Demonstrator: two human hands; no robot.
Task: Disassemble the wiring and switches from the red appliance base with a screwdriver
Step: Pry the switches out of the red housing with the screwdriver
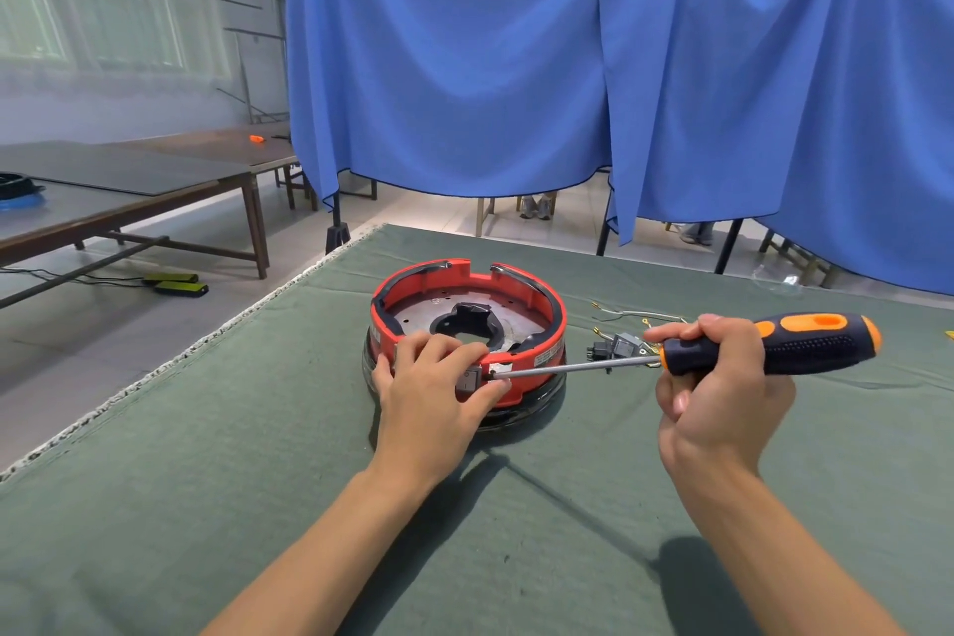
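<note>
Now the left hand [431, 390] is pinching a grey rocker switch [468, 379] on the red appliance base [467, 325], while the right hand [715, 387] is gripping the screwdriver [764, 343], its tip touching beside the switch.

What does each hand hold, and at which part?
The right hand grips the screwdriver by its handle. The left hand holds the red appliance base at its near rim, fingers around the grey switch.

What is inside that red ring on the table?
Inside the red appliance base lies a grey metal plate with a dark-edged opening in its middle. The left hand covers part of the near wall, so anything behind it is hidden.
</note>
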